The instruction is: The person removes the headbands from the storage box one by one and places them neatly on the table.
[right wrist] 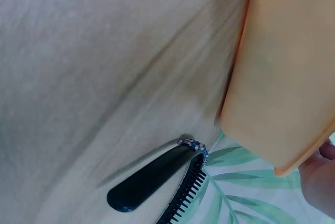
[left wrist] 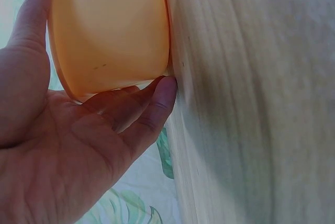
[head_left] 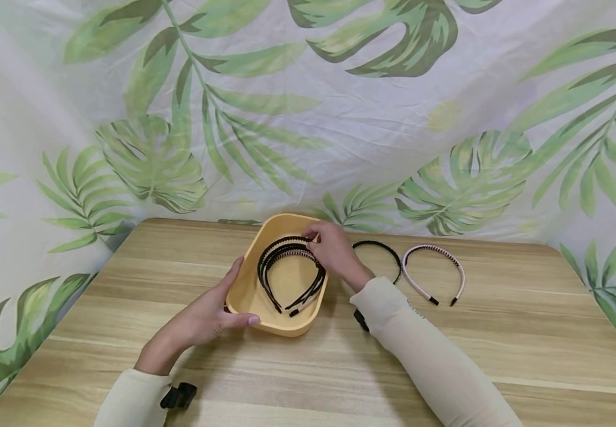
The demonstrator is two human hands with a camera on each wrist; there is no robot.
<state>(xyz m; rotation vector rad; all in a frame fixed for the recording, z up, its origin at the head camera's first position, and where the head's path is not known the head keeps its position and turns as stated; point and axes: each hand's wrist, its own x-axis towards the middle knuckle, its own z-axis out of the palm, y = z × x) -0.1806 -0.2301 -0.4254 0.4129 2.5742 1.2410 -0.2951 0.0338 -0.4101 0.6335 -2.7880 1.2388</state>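
My left hand [head_left: 206, 311] grips the left near corner of a yellow-orange plastic bin [head_left: 241, 281], thumb over the rim and fingers round the outer wall. In the left wrist view, the fingers [left wrist: 149, 111] curl under the bin's corner [left wrist: 112, 35]. Several thin headbands [head_left: 270, 255], mostly black with one pinkish, lie nested inside the bin. My right hand [head_left: 335, 249] reaches over the right rim and pinches a black headband [head_left: 292, 238] at its upper right. Its fingertips are partly hidden; the right wrist view shows only a bit of that hand [right wrist: 316, 177] beyond the rim.
On the table [head_left: 527, 332] right of the bin lie a black headband [head_left: 388, 249], partly behind the right arm, and a pale pink headband [head_left: 431, 248] with dark tips. A leaf-print cloth [head_left: 372, 130] hangs behind the table's back edge.
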